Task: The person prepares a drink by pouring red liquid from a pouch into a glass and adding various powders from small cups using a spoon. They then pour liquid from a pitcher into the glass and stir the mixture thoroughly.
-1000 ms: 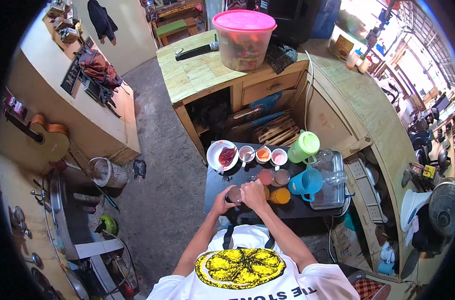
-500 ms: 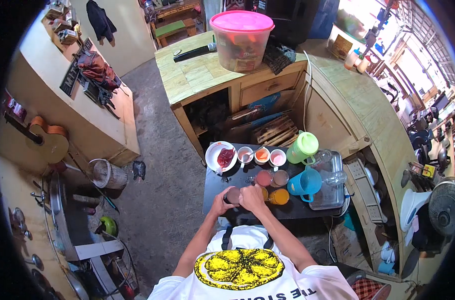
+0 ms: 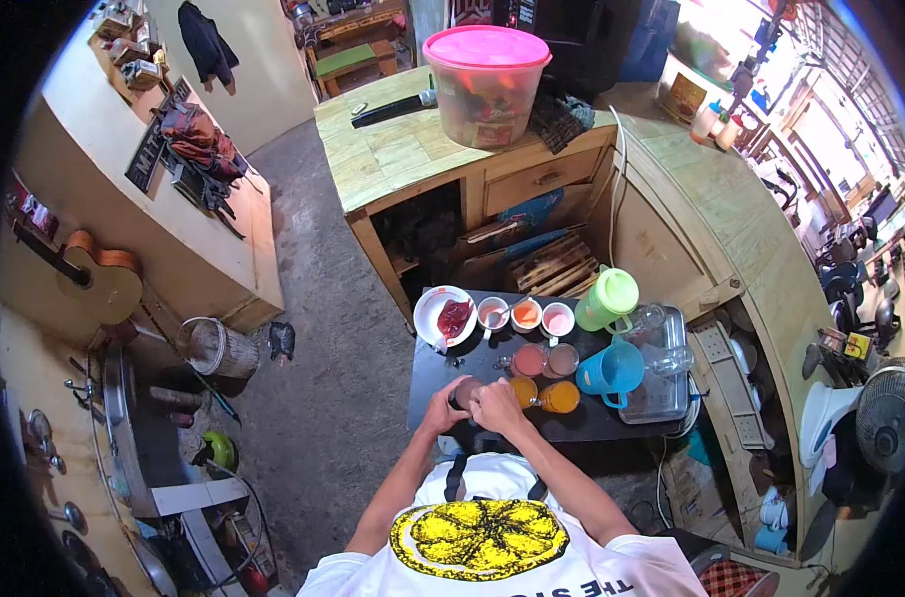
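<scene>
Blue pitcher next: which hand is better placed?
Right, I'd say. The right hand is on the blue pitcher's side of the glass; the left hand is on the far side. Orange drinks stand between, though.

Gray floor [image 3: 323, 229] beside wooden counter [image 3: 393, 149]

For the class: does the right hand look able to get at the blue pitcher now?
Probably yes: the right hand could reach over the glasses of orange drink towards the blue pitcher, though it is busy at the dark glass.
</scene>
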Motion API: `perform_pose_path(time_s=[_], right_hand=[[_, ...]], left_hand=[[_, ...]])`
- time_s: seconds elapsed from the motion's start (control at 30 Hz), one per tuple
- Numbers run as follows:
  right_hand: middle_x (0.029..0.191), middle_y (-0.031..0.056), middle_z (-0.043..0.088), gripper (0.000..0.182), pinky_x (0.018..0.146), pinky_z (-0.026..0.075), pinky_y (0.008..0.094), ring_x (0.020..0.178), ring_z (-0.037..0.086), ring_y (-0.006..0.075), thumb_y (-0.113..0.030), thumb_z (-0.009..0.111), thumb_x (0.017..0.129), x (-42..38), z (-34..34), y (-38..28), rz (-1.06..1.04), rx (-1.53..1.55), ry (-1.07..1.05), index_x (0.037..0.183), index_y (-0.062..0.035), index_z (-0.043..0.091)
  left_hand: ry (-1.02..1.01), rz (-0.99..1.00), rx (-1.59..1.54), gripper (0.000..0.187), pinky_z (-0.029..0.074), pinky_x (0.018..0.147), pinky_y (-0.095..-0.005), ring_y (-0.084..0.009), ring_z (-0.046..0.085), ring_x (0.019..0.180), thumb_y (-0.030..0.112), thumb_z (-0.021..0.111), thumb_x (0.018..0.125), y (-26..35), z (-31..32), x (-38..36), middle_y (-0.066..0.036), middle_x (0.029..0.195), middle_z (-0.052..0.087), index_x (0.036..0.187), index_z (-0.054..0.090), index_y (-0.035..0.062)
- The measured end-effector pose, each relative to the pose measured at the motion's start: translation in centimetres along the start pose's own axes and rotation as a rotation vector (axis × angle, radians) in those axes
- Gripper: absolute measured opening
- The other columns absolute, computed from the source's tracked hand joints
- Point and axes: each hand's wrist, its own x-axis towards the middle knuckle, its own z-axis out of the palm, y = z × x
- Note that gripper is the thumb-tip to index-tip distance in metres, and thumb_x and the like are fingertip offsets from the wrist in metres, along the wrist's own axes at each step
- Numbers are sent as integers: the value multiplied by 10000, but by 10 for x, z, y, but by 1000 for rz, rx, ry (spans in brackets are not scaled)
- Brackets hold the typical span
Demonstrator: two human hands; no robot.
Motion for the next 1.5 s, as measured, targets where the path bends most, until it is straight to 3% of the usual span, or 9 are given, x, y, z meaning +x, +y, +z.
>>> perform_pose_path(time_s=[0.17, 0.37, 0.5, 0.67, 0.77, 0.87, 1.07, 1.27, 1.5], right_hand=[[696, 210, 680, 172, 766, 454, 492, 672, 670, 376, -180, 675, 763, 6, -15, -8, 48, -38, 256, 690, -32, 724], [702, 184, 685, 199, 735, 431, 475, 672, 658, 349, -190, 667, 797, -3, 3, -1, 6, -3, -29, 698, -21, 701], [705, 195, 684, 187, 744, 444, 466, 699, 676, 355, -202, 685, 770, 3, -7, -4, 41, 8, 168, 695, -33, 711], [721, 186, 687, 182, 735, 439, 468, 722, 677, 347, -201, 678, 791, -1, -6, 3, 120, -172, -12, 686, -55, 701], [716, 185, 690, 182, 737, 437, 467, 708, 676, 347, -201, 683, 788, 0, -8, 2, -7, 13, -98, 694, -48, 708], [711, 190, 687, 166, 745, 456, 482, 720, 680, 357, -196, 692, 754, 3, -7, 0, 56, 16, 95, 698, -41, 710], [704, 179, 687, 165, 741, 444, 485, 693, 671, 360, -190, 684, 770, 3, -5, 7, 2, -68, -105, 697, -45, 711], [700, 192, 684, 164, 733, 465, 508, 684, 670, 384, -179, 672, 756, 9, -9, 0, 38, -7, 239, 680, -39, 714], [722, 179, 697, 179, 741, 469, 483, 697, 677, 369, -192, 674, 781, -1, 6, 9, 26, -20, 18, 700, -38, 718]], left_hand=[[9, 0, 65, 846, 448, 1062, -359, -186, 604, 1190, 134, 902, 625, 16, 0, -5, -101, 1301, 658, 1393, 554, 63], [4, 17, 76, 841, 454, 1054, -362, -184, 608, 1182, 147, 909, 634, 13, -1, -3, -101, 1276, 670, 1392, 553, 67], [5, 21, 69, 832, 453, 1056, -365, -192, 610, 1187, 144, 910, 637, 14, 0, -2, -108, 1281, 668, 1386, 557, 61], [-12, -8, 45, 841, 443, 1069, -361, -194, 603, 1204, 157, 920, 638, 22, -1, -3, -108, 1295, 662, 1388, 554, 56], [-11, -10, 30, 848, 438, 1074, -356, -190, 592, 1220, 164, 924, 635, 6, 0, -4, -100, 1313, 651, 1390, 552, 60], [-16, -12, 15, 849, 436, 1077, -357, -189, 584, 1235, 161, 922, 635, 6, 1, 0, -98, 1332, 640, 1393, 552, 64], [-15, 24, 72, 851, 440, 1076, -362, -187, 583, 1237, 175, 927, 638, 5, -2, -1, -97, 1334, 638, 1393, 550, 62], [-12, -3, 45, 839, 446, 1074, -369, -193, 601, 1215, 187, 925, 641, 15, -2, -3, -90, 1304, 658, 1386, 558, 67], [1, 2, 77, 841, 450, 1070, -372, -195, 608, 1207, 205, 925, 631, 15, -2, -2, -100, 1290, 665, 1378, 565, 65]])
